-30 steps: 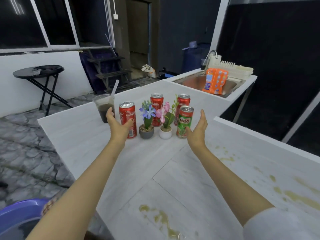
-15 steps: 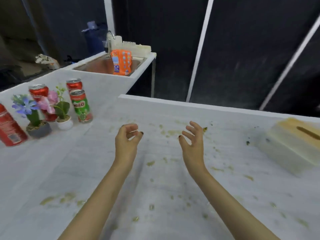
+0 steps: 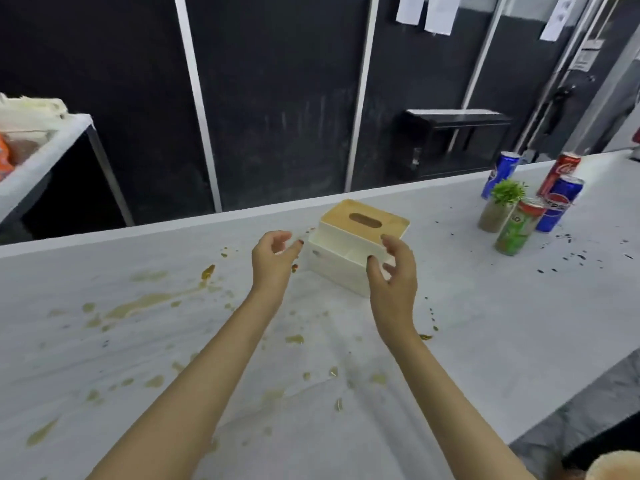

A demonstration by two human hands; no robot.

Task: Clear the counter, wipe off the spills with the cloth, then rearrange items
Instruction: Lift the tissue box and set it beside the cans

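Note:
A white tissue box (image 3: 341,261) with a wooden slotted lid stands on the white counter (image 3: 485,317). My left hand (image 3: 273,261) hovers just left of the box, fingers curled and apart, holding nothing. My right hand (image 3: 393,271) is at the box's near right corner, fingers spread, empty; I cannot tell if it touches the box. Yellow-green spills (image 3: 145,303) cover the counter to the left and in front of me. No cloth is in view.
At the right stand two blue Pepsi cans (image 3: 559,209), a red cola can (image 3: 557,176), a green can (image 3: 516,226) and a small potted plant (image 3: 498,206). Dark specks (image 3: 581,254) lie near them. The sink unit's corner (image 3: 41,147) is at far left.
My view has swung right, away from the cans and flower pots by the sink. Both hands have moved to either side of the tissue box, which now sits in the middle.

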